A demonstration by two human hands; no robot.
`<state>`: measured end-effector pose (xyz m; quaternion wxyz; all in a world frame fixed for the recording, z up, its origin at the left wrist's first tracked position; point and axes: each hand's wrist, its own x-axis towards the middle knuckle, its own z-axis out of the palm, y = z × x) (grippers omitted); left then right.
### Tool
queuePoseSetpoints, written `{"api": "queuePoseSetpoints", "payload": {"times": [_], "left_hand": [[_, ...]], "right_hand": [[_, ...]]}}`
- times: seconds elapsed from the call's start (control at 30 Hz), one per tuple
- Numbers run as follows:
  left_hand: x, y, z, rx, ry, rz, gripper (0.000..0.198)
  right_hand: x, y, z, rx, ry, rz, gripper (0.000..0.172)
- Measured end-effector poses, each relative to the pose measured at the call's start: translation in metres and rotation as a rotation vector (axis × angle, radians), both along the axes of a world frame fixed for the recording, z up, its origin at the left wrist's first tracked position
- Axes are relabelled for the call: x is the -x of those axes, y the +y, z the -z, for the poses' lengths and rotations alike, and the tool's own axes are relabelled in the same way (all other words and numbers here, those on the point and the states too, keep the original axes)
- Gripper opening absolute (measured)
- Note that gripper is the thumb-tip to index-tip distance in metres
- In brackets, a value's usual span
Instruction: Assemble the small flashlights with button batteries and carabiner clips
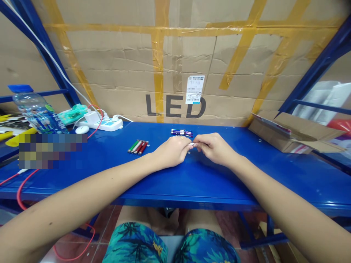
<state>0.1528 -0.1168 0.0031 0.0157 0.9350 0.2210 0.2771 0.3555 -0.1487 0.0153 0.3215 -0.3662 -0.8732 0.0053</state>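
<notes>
Near the middle of the blue table, my left hand point(173, 151) and my right hand point(214, 148) meet at the fingertips. Both are closed in a pinch around a small white piece point(191, 144), mostly hidden by the fingers. Just behind my left hand lies a group of blue-purple metallic tubes point(181, 133), side by side. Left of my left hand, several green, silver and red tubes point(138, 147) lie together in a row.
A water bottle point(38, 111), a white power strip point(108, 123) and red cables stand or lie at the left. An open cardboard box point(290, 133) sits at the right. A large taped cardboard sheet point(123, 73) rises behind the blue table point(219, 186).
</notes>
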Motion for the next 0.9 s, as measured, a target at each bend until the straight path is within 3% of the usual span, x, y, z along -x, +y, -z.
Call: {"api": "queuePoseSetpoints", "payload": {"times": [0.27,0.57,0.9], "left_hand": [[-0.001,-0.001,-0.006,0.183,-0.098,0.064,0.028],[0.002,0.003,-0.017,0.661,-0.150,0.106,0.028],[0.001,0.003,-0.015,0.563,-0.116,0.060,0.028]], "right_hand": [[-0.002,-0.001,0.002,-0.128,-0.108,0.014,0.024],[-0.001,-0.001,0.002,-0.266,-0.209,-0.035,0.028],[-0.002,0.000,0.006,-0.154,-0.202,0.030,0.026]]}}
